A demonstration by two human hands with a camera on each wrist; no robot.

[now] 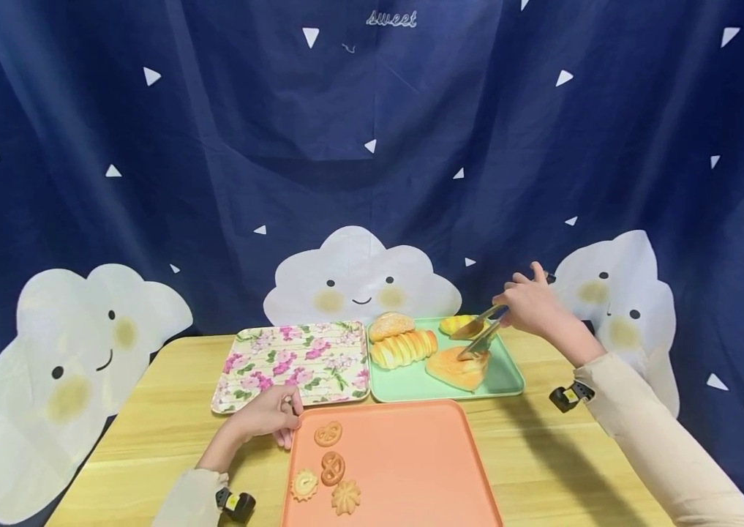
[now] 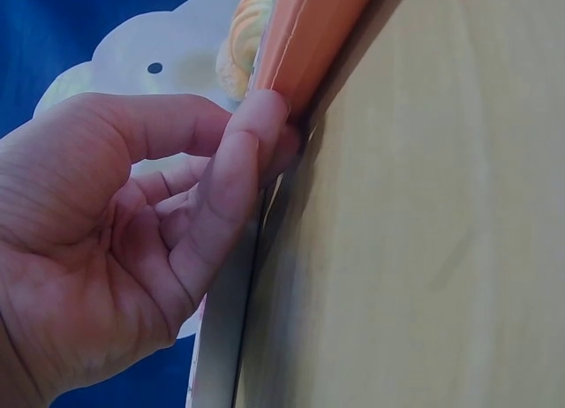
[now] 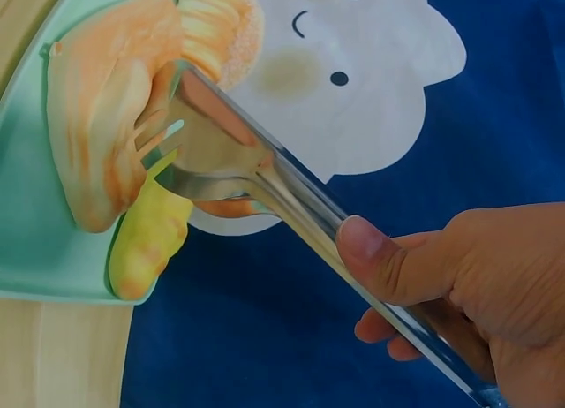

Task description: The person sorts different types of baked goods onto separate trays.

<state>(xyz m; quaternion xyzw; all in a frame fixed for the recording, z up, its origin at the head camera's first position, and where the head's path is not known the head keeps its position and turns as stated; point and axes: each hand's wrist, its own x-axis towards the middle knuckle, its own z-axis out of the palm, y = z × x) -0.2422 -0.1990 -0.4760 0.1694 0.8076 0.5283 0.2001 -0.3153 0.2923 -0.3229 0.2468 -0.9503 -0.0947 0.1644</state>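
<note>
My right hand (image 1: 530, 304) grips metal tongs (image 3: 305, 192) by the handles, over the right side of the green tray (image 1: 378, 388). Their ends are spread apart: one overlaps the big orange-brown bread (image 1: 453, 369), the other reaches toward the yellow bread (image 1: 453, 324) behind it. A ridged loaf (image 1: 404, 349) and a round crumb-topped bun (image 1: 391, 326) lie at that tray's left. My left hand (image 1: 268, 411) pinches the far left corner of the orange tray (image 2: 309, 46) between thumb and fingers.
On the orange tray's left side lie two pretzel cookies (image 1: 332, 468), a round cookie (image 1: 304, 484) and a flower-shaped cookie (image 1: 346, 498). A floral tray (image 1: 328, 366) sits left of the green one. Behind the wooden table (image 1: 128, 432) hangs a dark blue curtain (image 1: 246, 168).
</note>
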